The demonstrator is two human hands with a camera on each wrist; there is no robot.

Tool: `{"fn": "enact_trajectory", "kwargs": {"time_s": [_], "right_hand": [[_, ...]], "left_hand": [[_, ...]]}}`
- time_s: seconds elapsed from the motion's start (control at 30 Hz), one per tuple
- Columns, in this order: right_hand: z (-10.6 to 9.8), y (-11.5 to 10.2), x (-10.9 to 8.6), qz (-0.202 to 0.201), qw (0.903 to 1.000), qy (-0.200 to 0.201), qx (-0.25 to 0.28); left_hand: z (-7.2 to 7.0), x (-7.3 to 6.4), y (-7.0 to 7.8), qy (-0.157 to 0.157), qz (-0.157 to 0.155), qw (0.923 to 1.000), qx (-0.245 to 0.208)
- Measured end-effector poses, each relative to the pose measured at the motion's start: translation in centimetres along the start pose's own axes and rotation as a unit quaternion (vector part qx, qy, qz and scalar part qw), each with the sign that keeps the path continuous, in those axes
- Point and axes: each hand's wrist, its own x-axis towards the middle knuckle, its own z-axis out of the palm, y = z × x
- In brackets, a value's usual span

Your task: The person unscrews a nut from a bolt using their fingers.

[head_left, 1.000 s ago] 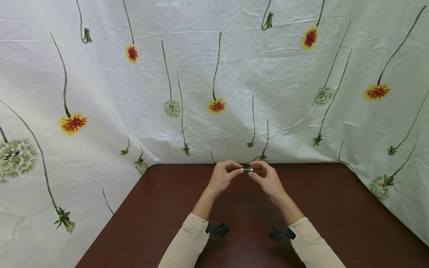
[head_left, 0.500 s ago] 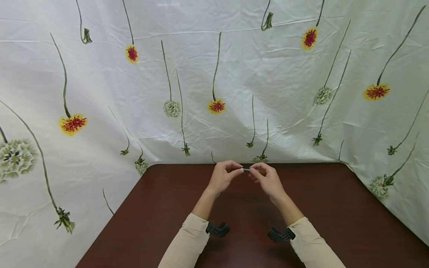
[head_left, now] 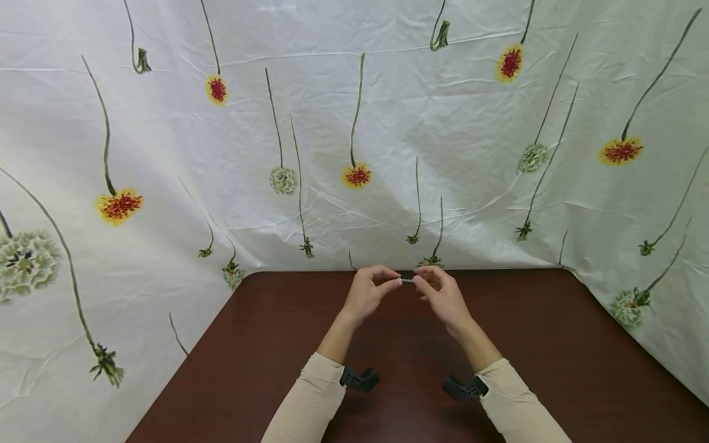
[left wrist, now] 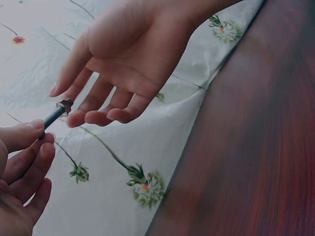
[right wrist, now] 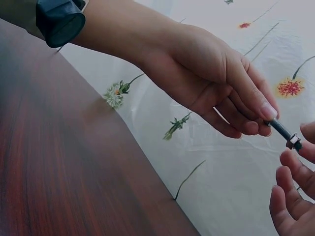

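My left hand pinches a dark threaded bolt between thumb and fingertips, hiding the end it holds. Near the bolt's other end sits a shiny metal nut, with a short dark tip showing past it. The right hand hovers around this end, its fingers loosely bent. In the right wrist view, the right thumb and forefinger lie on either side of the nut, with a gap showing. Seen from the head, only a thin grey length of the bolt shows between the two hands.
Below the hands is a dark red-brown wooden table. A white cloth printed with flowers hangs behind and beside it. Each wrist wears a black strapped device, such as the left device.
The right thumb has shifted up and over the nut end, which showed a second ago in the head view, then drawn back slightly. My left hand stays still with the bolt.
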Motion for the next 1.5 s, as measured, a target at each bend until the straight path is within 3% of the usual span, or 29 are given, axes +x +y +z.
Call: {"fn": "enact_trajectory", "kwargs": {"time_s": [0.23, 0.6, 1.03, 1.5], "right_hand": [[0.14, -0.02, 0.03, 0.011, 0.9998, 0.015, -0.002], [-0.21, -0.03, 0.02, -0.039, 0.9992, -0.009, 0.003], [0.15, 0.08, 0.08, 0.015, 0.9999, -0.002, -0.003], [-0.08, -0.03, -0.08, -0.037, 0.9993, -0.008, 0.001]], "left_hand": [[0.00, -0.06, 0.09, 0.001, -0.003, 1.0000, 0.001], [-0.09, 0.04, -0.12, -0.001, 0.001, 0.9999, -0.012], [-0.06, -0.06, 0.15, 0.002, 0.002, 1.0000, -0.006], [-0.22, 0.01, -0.19, -0.003, 0.004, 0.9999, -0.013]]}}
